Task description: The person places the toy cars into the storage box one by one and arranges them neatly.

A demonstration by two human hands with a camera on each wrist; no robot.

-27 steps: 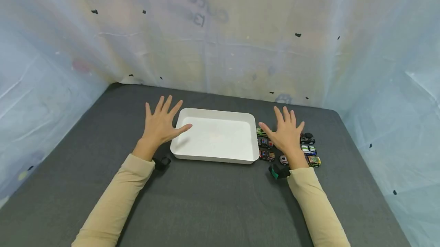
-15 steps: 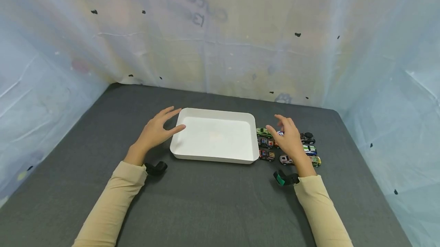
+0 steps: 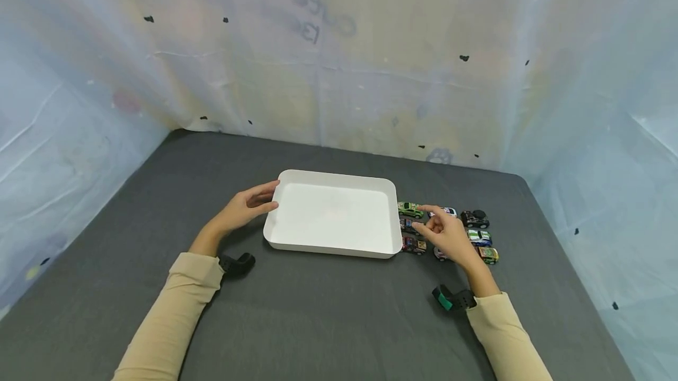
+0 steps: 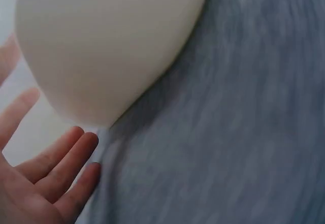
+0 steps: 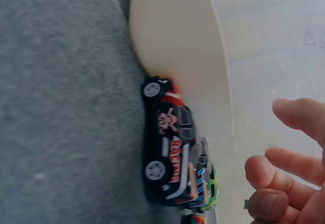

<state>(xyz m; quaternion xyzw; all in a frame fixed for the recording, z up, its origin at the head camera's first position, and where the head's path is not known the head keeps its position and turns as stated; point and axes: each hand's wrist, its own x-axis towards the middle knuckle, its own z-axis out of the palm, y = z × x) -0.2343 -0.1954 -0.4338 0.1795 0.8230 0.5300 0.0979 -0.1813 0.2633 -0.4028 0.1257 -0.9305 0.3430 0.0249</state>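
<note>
Your head view takes in the whole white tray (image 3: pixel 332 216), a shallow, smooth rectangle with rounded corners on dark grey cloth (image 3: pixel 328 316); your left hand (image 3: pixel 241 210) lies at its nine o'clock, fingers loose, gripping nothing, tips at the rim. Your left wrist view adds what the head view hides: the fingers (image 4: pixel 68 164) spread and slightly bent beside the tray's outer wall, matte cream in this light; contact cannot be told. Your right hand (image 3: pixel 447 237) is between three and four o'clock of the tray, among the toy cars (image 3: pixel 414 245), thumb and forefinger apart, other fingers bent inward, released, nothing seen in its grasp. The cars stand off the tray's three o'clock side: a lime green car (image 3: pixel 410 210) close to the wall, a black car (image 3: pixel 475 219) with a round dark piece on top, a white car (image 3: pixel 479 238) with blue and green stripes, others partly covered by your hand. Only your right wrist view makes lettering legible: a dark car (image 5: pixel 172 142) marked RACING, with silver-grey wheels and orange-red trim, its upper end at the tray wall, touching or just beside, cannot tell. At twelve o'clock hangs a wrinkled, translucent sheet (image 3: pixel 318 75) with dark specks
</note>
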